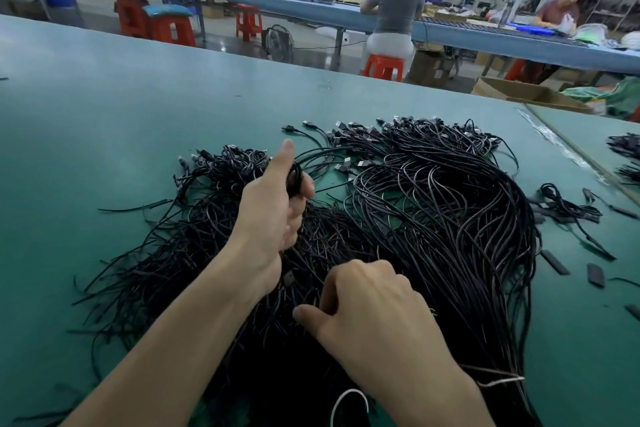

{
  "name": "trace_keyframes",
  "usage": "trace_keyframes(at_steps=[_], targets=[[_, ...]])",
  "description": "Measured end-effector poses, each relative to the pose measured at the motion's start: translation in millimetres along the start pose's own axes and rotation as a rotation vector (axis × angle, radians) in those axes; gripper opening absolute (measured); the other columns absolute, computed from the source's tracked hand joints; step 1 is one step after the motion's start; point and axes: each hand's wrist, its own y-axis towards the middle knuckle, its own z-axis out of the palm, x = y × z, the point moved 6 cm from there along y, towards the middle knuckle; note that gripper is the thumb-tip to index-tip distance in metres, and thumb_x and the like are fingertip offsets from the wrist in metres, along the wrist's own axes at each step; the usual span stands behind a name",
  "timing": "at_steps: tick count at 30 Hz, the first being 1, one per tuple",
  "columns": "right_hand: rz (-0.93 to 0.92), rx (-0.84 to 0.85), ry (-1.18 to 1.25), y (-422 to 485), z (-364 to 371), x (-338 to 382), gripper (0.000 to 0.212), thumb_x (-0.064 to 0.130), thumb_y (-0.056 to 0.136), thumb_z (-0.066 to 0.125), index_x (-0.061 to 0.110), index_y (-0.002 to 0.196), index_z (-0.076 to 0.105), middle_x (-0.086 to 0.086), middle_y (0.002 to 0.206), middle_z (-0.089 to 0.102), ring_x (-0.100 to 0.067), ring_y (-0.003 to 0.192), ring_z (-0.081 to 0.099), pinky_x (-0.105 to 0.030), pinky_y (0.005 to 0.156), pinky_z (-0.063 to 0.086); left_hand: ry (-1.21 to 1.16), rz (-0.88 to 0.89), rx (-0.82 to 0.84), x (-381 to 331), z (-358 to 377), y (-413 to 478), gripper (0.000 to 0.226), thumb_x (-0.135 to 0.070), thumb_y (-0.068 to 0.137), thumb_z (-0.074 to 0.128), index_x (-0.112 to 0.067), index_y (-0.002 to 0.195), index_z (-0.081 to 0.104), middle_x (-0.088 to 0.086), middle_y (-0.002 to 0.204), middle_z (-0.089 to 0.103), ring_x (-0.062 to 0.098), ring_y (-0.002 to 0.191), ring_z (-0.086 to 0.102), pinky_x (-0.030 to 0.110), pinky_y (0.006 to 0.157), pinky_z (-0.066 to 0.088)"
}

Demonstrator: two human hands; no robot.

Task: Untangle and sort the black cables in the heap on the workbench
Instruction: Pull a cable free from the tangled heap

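- One head view is supplied. In it a heap of black cables [346,253] is spread over the green table [104,121], and the middle and the 6 o'clock part of the picture are filled by it.
- Two parts can be told apart in the heap. A tangled mass [194,229] lies toward 9 o'clock. A combed sheaf [467,236] lies toward 3 o'clock, with its strands run from 6 o'clock up to the plugs [401,126] at 12 o'clock.
- The left hand [273,215] is held over the seam between the two parts. Its fingers [306,189] are curled round a gathered bunch [294,178] of cables, and the thumb is raised toward 12 o'clock.
- The right hand [374,315] is set on the heap at 5 o'clock of the left hand, near it. Its fingers [363,270] are curled down among the strands. Whether a cable is pinched cannot be told, since the fingertips are hidden by the back of the hand.
- The long axis of the gathered bunch is judged to run roughly from 12 to 6 o'clock, from the plugs through the left fist toward the right hand. The loose tails are thus nearer the right hand, and a draw toward 6 o'clock along that axis is judged to be what the next strand calls for.
- Snagging on the tangled mass at 9 o'clock is judged the main risk.
- Loose black pieces [555,262] are scattered at 3 o'clock, well apart from both hands.
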Motion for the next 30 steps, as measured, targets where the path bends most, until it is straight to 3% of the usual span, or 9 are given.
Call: trace_keyframes(at_steps=[4, 7, 10, 14, 17, 22, 24, 26, 30], targets=[[-0.022, 0.044, -0.025, -4.2, 1.1, 1.6, 0.029, 0.051, 0.096, 0.052, 0.023, 0.091, 0.056, 0.005, 0.083, 0.042, -0.023, 0.078, 0.048, -0.031, 0.067, 0.040, 0.035, -0.009, 0.039, -0.5, 5.6, -3.5, 0.064, -0.064, 0.097, 0.040, -0.023, 0.047, 0.048, -0.011, 0.043, 0.029, 0.007, 0.035, 0.018, 0.019, 0.032, 0.016], [-0.036, 0.030, -0.015, -8.9, -10.8, 2.4, 0.031, 0.049, 0.097, 0.048, 0.021, 0.082, 0.049, 0.007, 0.080, 0.038, -0.023, 0.076, 0.044, -0.033, 0.065, 0.039, 0.043, 0.017, 0.083, -2.0, 9.2, -6.0, 0.066, -0.068, 0.096, 0.032, -0.024, 0.046, 0.034, -0.010, 0.043, 0.026, 0.008, 0.035, 0.016, 0.018, 0.032, 0.015], [-0.002, -0.007, 0.117, -12.0, -33.0, -8.9, 0.036, 0.053, 0.087, 0.053, 0.020, 0.078, 0.060, 0.005, 0.077, 0.055, -0.014, 0.070, 0.052, -0.031, 0.063, 0.046, 0.011, 0.007, 0.137, -2.8, 13.7, -7.3, 0.070, -0.069, 0.098, 0.017, -0.024, 0.046, 0.030, -0.008, 0.042, 0.023, 0.007, 0.034, 0.015, 0.015, 0.032, 0.015], [-0.001, -0.248, 0.397, -10.3, -66.1, -29.4, 0.016, 0.044, 0.079, 0.061, 0.032, 0.074, 0.070, 0.009, 0.057, 0.061, -0.003, 0.049, 0.050, -0.017, 0.050, 0.041, 0.071, 0.021, 0.160, -2.4, 17.7, -7.3, 0.065, -0.047, 0.102, 0.027, -0.023, 0.042, 0.037, -0.009, 0.041, 0.026, 0.008, 0.034, 0.019, 0.017, 0.033, 0.018], [-0.008, -0.480, 0.414, -6.3, -76.9, -43.2, 0.018, 0.032, 0.087, 0.067, 0.030, 0.069, 0.069, 0.017, 0.060, 0.063, 0.003, 0.059, 0.060, -0.010, 0.053, 0.042, 0.155, 0.115, 0.242, -4.9, 24.2, -12.7, 0.059, -0.039, 0.100, 0.040, -0.022, 0.044, 0.051, -0.011, 0.040, 0.035, 0.006, 0.032, 0.022, 0.014, 0.034, 0.020], [-0.119, -0.527, 0.570, -1.2, -72.7, -46.8, 0.012, 0.026, 0.092, 0.068, 0.033, 0.082, 0.069, 0.015, 0.072, 0.069, -0.006, 0.065, 0.068, -0.020, 0.057, 0.052, 0.255, 0.092, 0.472, 2.0, 40.8, -24.5, 0.038, -0.041, 0.084, 0.052, -0.020, 0.056, 0.065, -0.008, 0.041, 0.031, 0.010, 0.035, 0.019, 0.016, 0.036, 0.019], [-0.218, -0.528, 0.628, -3.1, -75.5, -38.3, 0.008, 0.026, 0.092, 0.067, 0.032, 0.087, 0.070, 0.012, 0.076, 0.069, -0.011, 0.067, 0.067, -0.024, 0.057, 0.053, 0.144, 0.061, 0.547, 1.7, 43.2, -27.2, 0.023, -0.031, 0.080, 0.051, -0.024, 0.059, 0.057, -0.009, 0.041, 0.031, 0.008, 0.034, 0.019, 0.014, 0.037, 0.018], [-0.280, -0.542, 0.676, -5.8, -79.4, -32.6, 0.006, 0.030, 0.091, 0.066, 0.032, 0.090, 0.072, 0.014, 0.077, 0.068, -0.010, 0.067, 0.064, -0.015, 0.054, 0.046, -0.065, 0.027, 0.634, -4.0, 44.2, -30.0, 0.009, -0.026, 0.076, 0.053, -0.021, 0.068, 0.052, -0.011, 0.040, 0.030, 0.005, 0.032, 0.018, 0.010, 0.037, 0.018], [-0.302, -0.565, 0.742, -5.2, -76.8, -30.6, 0.008, 0.025, 0.091, 0.069, 0.031, 0.091, 0.073, 0.013, 0.076, 0.065, -0.010, 0.065, 0.061, -0.011, 0.057, 0.042, -0.249, 0.020, 0.672, -10.3, 42.6, -32.7, 0.029, -0.033, 0.071, 0.056, -0.016, 0.093, 0.063, -0.013, 0.038, 0.029, 0.003, 0.031, 0.019, 0.008, 0.037, 0.020]])
